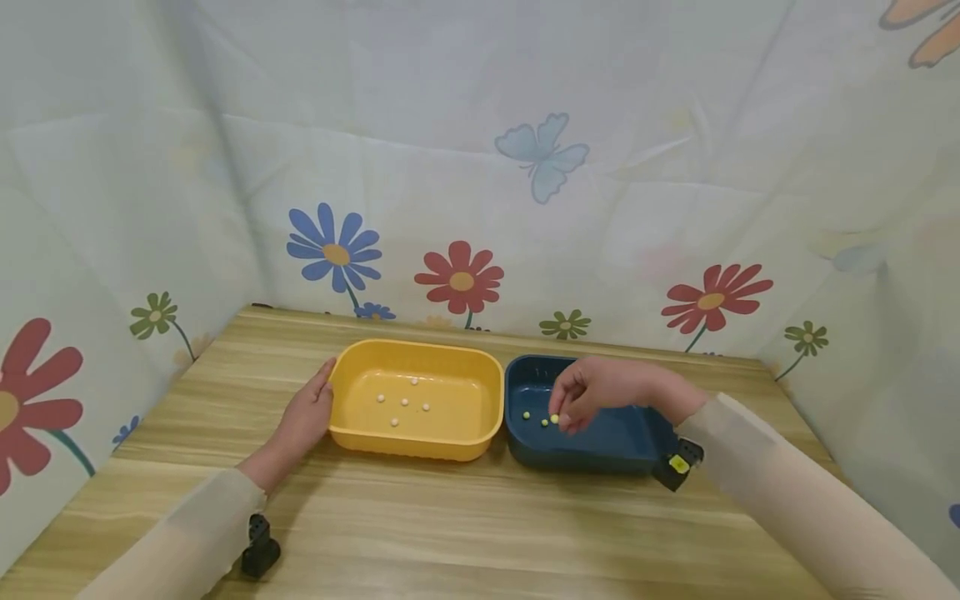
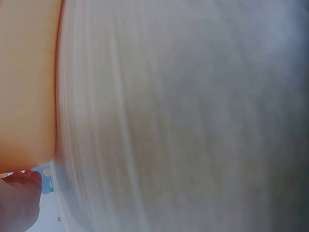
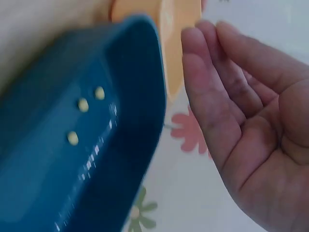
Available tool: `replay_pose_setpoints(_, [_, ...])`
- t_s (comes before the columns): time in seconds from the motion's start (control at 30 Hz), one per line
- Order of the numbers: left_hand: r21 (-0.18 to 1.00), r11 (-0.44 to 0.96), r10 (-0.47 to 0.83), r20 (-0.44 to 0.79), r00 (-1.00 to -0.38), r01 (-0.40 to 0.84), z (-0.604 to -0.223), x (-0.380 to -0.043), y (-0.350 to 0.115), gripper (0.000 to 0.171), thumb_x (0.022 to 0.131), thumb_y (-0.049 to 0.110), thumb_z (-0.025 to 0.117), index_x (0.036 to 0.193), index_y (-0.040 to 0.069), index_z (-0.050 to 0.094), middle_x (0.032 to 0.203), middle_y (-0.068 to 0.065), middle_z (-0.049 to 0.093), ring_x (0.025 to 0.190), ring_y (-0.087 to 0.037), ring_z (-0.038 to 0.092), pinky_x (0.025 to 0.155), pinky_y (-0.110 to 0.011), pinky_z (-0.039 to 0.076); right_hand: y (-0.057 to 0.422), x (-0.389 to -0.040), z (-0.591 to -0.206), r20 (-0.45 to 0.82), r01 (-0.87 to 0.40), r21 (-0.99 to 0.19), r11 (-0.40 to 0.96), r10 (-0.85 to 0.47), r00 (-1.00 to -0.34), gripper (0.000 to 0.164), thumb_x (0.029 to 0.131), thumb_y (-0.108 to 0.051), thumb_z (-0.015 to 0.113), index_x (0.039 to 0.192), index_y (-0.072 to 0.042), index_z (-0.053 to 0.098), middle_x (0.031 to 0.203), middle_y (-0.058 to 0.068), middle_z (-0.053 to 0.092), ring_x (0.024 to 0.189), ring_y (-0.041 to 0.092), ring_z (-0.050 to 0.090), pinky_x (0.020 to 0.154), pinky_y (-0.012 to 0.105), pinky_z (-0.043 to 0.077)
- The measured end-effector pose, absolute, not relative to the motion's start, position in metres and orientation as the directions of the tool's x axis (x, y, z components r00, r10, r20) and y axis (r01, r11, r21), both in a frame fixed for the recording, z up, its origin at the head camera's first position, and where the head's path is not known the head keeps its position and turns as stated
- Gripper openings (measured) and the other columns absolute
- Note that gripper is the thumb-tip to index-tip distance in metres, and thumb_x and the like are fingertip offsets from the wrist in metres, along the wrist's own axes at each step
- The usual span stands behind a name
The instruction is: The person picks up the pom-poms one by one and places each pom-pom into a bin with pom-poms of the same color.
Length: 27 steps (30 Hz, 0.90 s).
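My left hand (image 1: pixel 306 415) rests against the outer left end of a yellow tray (image 1: pixel 420 447), its fingers along the wall. In the left wrist view part of that hand (image 2: pixel 19 203) shows at the lower left, right beside the tray wall (image 2: pixel 29 87). Several small white balls (image 1: pixel 404 402) lie spread over the tray floor. My right hand (image 1: pixel 588 392) hovers over a dark blue tray (image 1: pixel 622 437). The right wrist view has its thumb and fingertips close together, with no ball visible between them. Three small yellow balls (image 3: pixel 83 105) lie in the blue tray near one end.
Both trays stand side by side on a wood-grain table (image 1: pixel 420 533), their ends nearly touching. Behind the table hangs a white cloth (image 1: pixel 637 225) printed with flowers and butterflies. Each wrist wears a small black camera, the right one (image 1: pixel 677 464) beside the blue tray's near right corner.
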State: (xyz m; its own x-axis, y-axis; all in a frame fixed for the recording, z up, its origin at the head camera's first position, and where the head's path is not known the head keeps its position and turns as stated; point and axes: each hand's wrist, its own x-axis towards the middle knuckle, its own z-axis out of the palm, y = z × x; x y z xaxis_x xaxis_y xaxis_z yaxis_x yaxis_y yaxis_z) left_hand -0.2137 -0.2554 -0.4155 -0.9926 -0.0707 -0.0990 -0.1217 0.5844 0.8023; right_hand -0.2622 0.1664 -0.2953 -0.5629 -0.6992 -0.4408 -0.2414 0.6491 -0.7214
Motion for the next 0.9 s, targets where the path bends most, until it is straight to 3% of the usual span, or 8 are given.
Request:
replay_pose_setpoints(0.37, [0.792, 0.600, -0.053, -0.106, -0.993, -0.116, -0.414, -0.217, -0.257, 0.056, 0.111, 0.015, 0.021, 0.163, 0.002, 0.004, 0.170, -0.023, 0.006, 0.158, -0.046, 0.010, 0.132, -0.058, 0.013, 0.181, -0.314, -0.288, -0.580, -0.197, -0.634, 0.747, -0.629, -0.518, 0.017, 0.098, -0.011, 0.067, 0.109, 0.002, 0.069, 0.094, 0.003, 0.079, 0.085, 0.008, 0.072, 0.091, 0.031, 0.065])
replay_pose_setpoints(0.6, [0.790, 0.603, -0.042, -0.101, -0.994, -0.106, -0.415, -0.217, -0.257, 0.056, 0.111, 0.013, 0.021, 0.163, 0.001, 0.005, 0.169, -0.026, 0.007, 0.157, -0.047, 0.011, 0.131, -0.059, 0.013, 0.190, -0.334, -0.310, -0.635, -0.116, -0.624, 0.773, -0.588, -0.502, 0.014, 0.097, -0.009, 0.068, 0.106, 0.002, 0.071, 0.086, -0.003, 0.077, 0.081, 0.008, 0.071, 0.085, 0.026, 0.064])
replay_pose_setpoints(0.9, [0.793, 0.601, -0.052, -0.085, -0.995, -0.099, -0.417, -0.217, -0.258, 0.056, 0.110, 0.012, 0.022, 0.163, 0.001, 0.007, 0.169, -0.026, 0.009, 0.157, -0.046, 0.013, 0.131, -0.058, 0.015, 0.199, -0.349, -0.344, -0.734, -0.071, -0.518, 0.852, -0.486, -0.475, 0.009, 0.099, -0.005, 0.062, 0.100, -0.004, 0.071, 0.081, -0.005, 0.071, 0.078, 0.006, 0.068, 0.078, 0.021, 0.062])
